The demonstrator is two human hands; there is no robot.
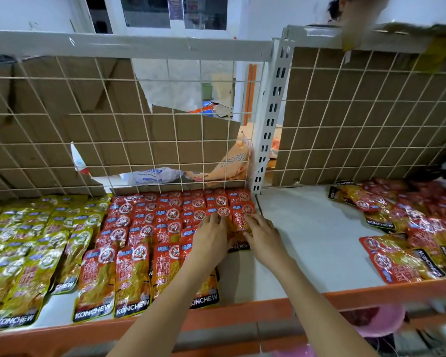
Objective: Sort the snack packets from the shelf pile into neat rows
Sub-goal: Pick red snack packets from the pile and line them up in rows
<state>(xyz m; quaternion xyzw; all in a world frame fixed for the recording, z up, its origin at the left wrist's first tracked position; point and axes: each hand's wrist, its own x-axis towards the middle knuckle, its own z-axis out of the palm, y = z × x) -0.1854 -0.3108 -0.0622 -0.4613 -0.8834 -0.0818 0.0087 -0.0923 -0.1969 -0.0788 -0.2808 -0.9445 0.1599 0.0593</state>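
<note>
1. Left hand (210,239): lay flat, fingers (213,220) straight and slightly spread, pressing on the right end of the red packet rows (165,228); gripped nothing.
2. Right hand (264,240): just beside the left, at its 3 o'clock; fingers extended and resting on the rightmost red packet (241,219), palm over that packet's lower end. No pinch visible; the contact read as patting or squaring.
3. Step in hand, by judgement: seating a newly laid packet into the last column of the red rows, both hands levelling it against its neighbours.
4. Red packet rows: overlapping ranks running from the wire mesh back (165,124) at 12 o'clock to the orange shelf lip (242,309) at 6 o'clock; front rank showed its black footers.
5. Yellow-green packet rows (36,240): at 9 o'clock of the hands, touching the red block, likewise shingled.
6. Shelf (307,228): white surface, bare between the hands and the pile.
7. Unsorted pile (410,228): at 3 o'clock, well apart from the hands; red packets heaped at mixed angles, some inverted. This held the remaining stock.
8. Next move, by judgement: called for a reach rightward to the pile, taking one packet, turning it label-up and footer forward, then beginning a fresh column right of the upright (268,112).
9. Behind the mesh: cardboard sheets (358,112), loose bags (155,175).
</note>
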